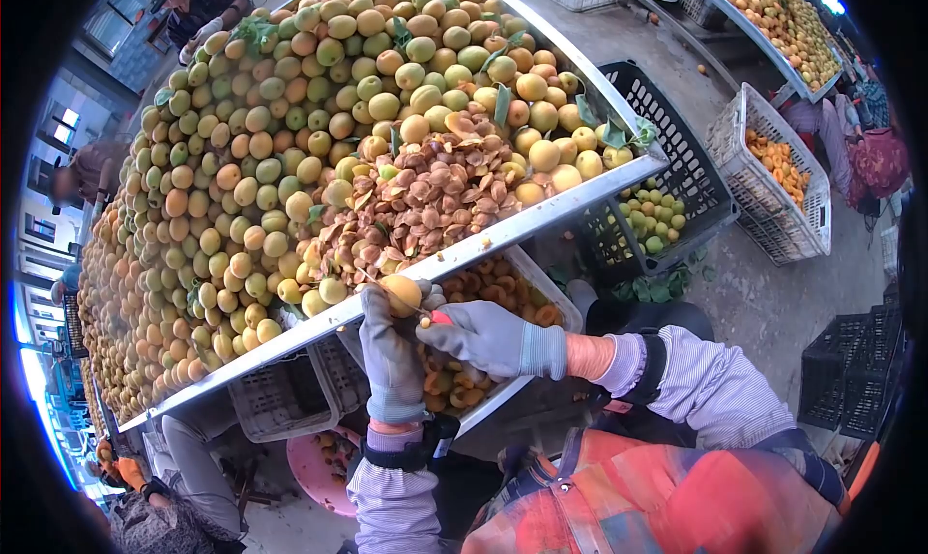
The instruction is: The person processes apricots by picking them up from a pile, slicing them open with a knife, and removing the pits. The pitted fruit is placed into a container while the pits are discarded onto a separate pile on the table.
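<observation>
Closest in, a patterned orange apron covers the person's lap, with striped sleeves on both arms. The left hand, in a grey glove, rises from below. Its grip is closed around a single yellow-orange apricot, fingers wrapped behind the fruit and thumb at the side. The apricot sits just at the metal edge of the surface, above a crate.

The right hand, also gloved in grey, comes in from the right. Its grip is closed tight on a small knife with a red handle. The thin blade points towards the apricot and appears to touch it, though the exact contact is too fine to tell.

Under both hands stands a white crate holding orange fruit halves. Just beyond, a heap of brown pits lies on the surface near its rim. Behind the pits a large pile of apricots, yellow and green with a few leaves, fills the surface.

To the right, on the floor, a black crate holds greenish fruit, and a white basket holds orange pieces. Farther off, another long table carries more fruit. Other people sit around the edges at far left and far right.
</observation>
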Tool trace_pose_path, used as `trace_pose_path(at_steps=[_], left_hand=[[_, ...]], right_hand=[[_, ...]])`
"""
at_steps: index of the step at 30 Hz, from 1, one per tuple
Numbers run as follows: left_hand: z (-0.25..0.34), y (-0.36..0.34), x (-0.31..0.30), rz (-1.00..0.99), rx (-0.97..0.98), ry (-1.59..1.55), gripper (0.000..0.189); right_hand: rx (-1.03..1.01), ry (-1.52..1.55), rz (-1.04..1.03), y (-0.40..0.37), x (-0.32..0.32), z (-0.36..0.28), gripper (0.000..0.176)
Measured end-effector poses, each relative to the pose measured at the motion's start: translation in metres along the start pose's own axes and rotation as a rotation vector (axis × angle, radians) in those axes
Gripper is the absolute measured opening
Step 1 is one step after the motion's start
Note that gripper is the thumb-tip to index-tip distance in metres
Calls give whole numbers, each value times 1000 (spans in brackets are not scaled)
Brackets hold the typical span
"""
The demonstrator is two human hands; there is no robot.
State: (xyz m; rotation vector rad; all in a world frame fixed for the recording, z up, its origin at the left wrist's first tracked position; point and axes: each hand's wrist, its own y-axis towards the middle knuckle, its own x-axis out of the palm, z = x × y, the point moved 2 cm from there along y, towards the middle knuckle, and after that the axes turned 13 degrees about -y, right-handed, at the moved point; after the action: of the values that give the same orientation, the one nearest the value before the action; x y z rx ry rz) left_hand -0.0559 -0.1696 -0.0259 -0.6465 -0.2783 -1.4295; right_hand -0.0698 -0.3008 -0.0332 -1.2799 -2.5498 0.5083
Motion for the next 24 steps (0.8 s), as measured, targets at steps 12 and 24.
trace_pose_path(at_steps=[12, 24], left_hand=[[4, -2, 11, -93, 91, 133, 43], [-11, 2, -8, -105, -117, -127, 54]], right_hand=[[-6, 97, 26, 7, -2, 7, 36], [-58, -6, 82, 1, 4, 3, 35]])
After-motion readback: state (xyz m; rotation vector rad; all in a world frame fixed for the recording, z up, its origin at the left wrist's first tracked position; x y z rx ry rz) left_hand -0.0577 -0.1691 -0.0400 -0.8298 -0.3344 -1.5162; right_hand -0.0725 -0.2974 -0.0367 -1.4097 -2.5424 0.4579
